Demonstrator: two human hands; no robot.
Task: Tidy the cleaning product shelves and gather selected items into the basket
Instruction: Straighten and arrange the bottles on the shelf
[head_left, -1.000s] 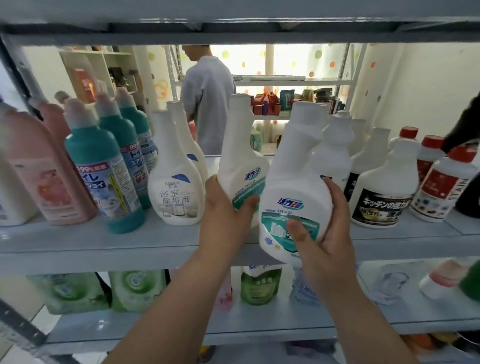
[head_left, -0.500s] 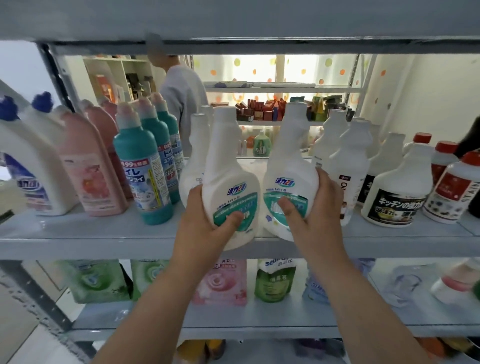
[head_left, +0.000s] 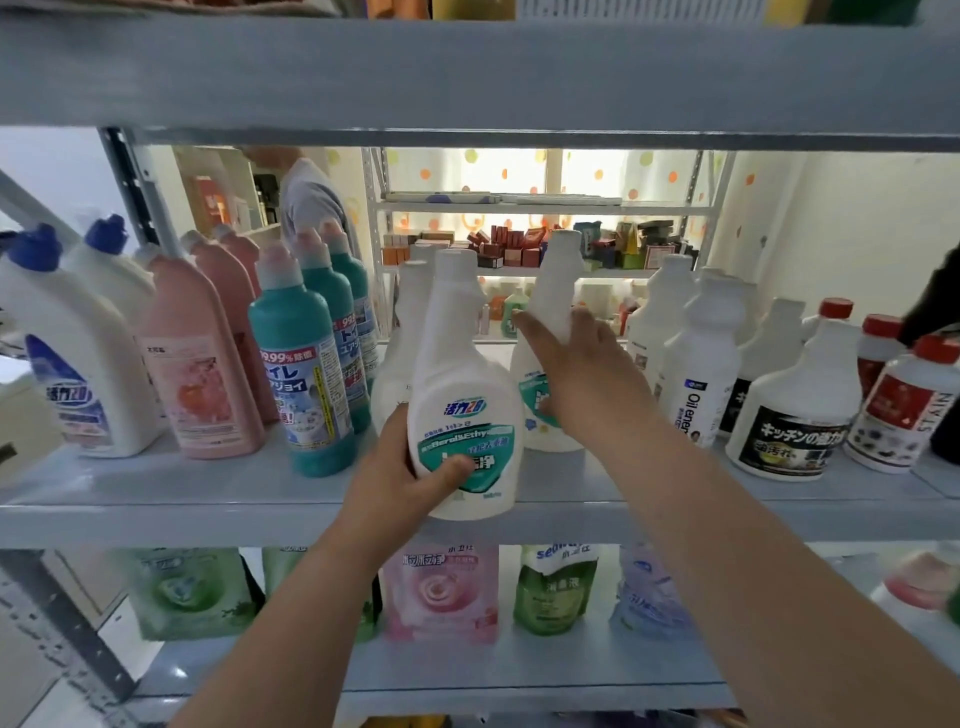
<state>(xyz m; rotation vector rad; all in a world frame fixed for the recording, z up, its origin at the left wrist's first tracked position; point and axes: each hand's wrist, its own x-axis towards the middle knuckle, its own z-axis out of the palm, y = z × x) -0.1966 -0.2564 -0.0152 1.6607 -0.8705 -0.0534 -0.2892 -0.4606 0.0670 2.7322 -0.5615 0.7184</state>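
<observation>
My left hand grips a white bottle with a green label at the front edge of the middle shelf, its base just over the lip. My right hand rests with spread fingers against the side of a second, matching white bottle, which stands further back on the shelf. The two bottles are apart, the left one nearer to me. No basket is in view.
Blue-capped white bottles, pink bottles and teal bottles stand on the left. White and red-capped bottles fill the right. Refill pouches sit on the lower shelf. A person stands behind the rack.
My right hand set its bottle back on the shelf and loosened to a flat touch. My left hand drew its bottle forward to the shelf's front edge. The view shifted downward.
</observation>
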